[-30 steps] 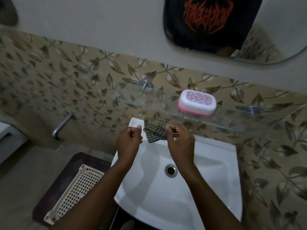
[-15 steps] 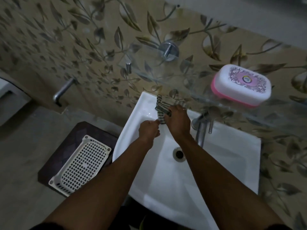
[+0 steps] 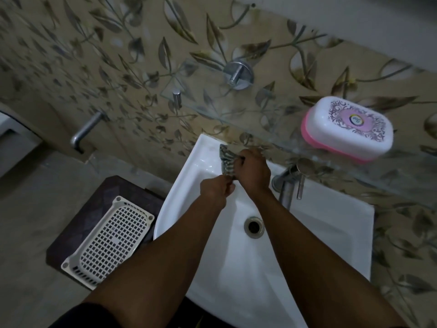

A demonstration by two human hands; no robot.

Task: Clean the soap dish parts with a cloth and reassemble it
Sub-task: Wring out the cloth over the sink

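A closed soap dish [image 3: 347,127], white lid with a purple pattern over a pink base, stands on the glass shelf [image 3: 236,112] at the upper right. Below the shelf's left part, a checked cloth [image 3: 226,159] hangs over the back left of the white sink [image 3: 331,233]. My right hand [image 3: 253,172] grips the cloth from the right. Just below it, my left hand [image 3: 216,191] pinches the cloth's lower end. Both hands are well left of and below the soap dish.
A chrome tap [image 3: 289,183] rises at the sink's back, right of my hands. The drain [image 3: 253,227] sits mid-basin. A white plastic basket [image 3: 106,242] lies on a dark stool at the left. A metal pipe [image 3: 84,132] sticks out of the tiled wall.
The view has tilted down, so the mirror is out of sight. My hands have come together on the cloth and lowered it over the sink. The soap dish stays on the shelf.
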